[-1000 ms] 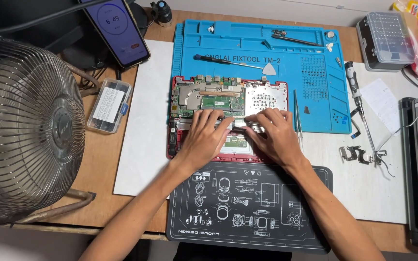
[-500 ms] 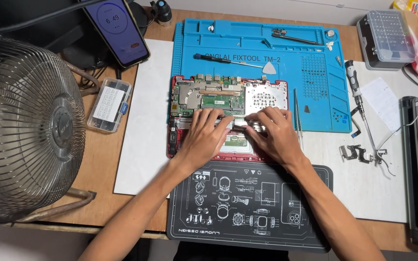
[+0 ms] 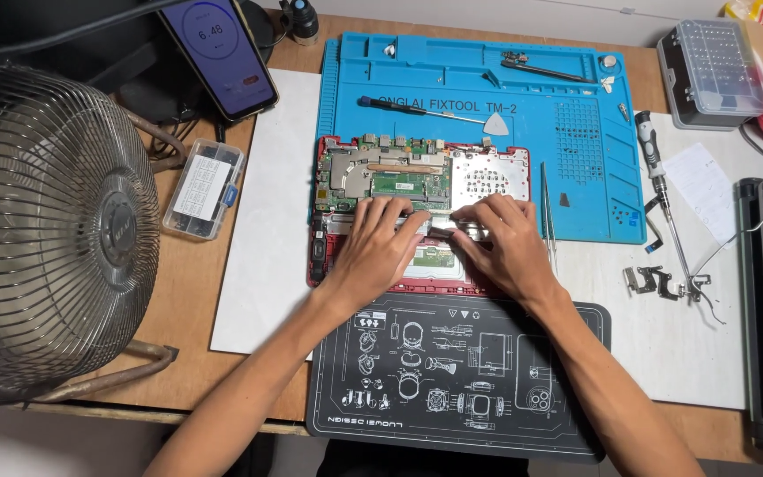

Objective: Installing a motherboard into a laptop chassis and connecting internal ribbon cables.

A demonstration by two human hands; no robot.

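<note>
While both hands press flat and open on the opened red laptop [image 3: 417, 177], left hand [image 3: 380, 250] and right hand [image 3: 505, 247], its exposed board looks fragile; hold it by the edges.

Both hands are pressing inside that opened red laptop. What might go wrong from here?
Three risks seem plausible. The left hand and right hand press bare on the exposed circuit board, so a slip or static might harm it. The tweezers lie right beside the right hand and could get knocked. The small metal brackets lie loose on the white sheet and could be lost.
</note>
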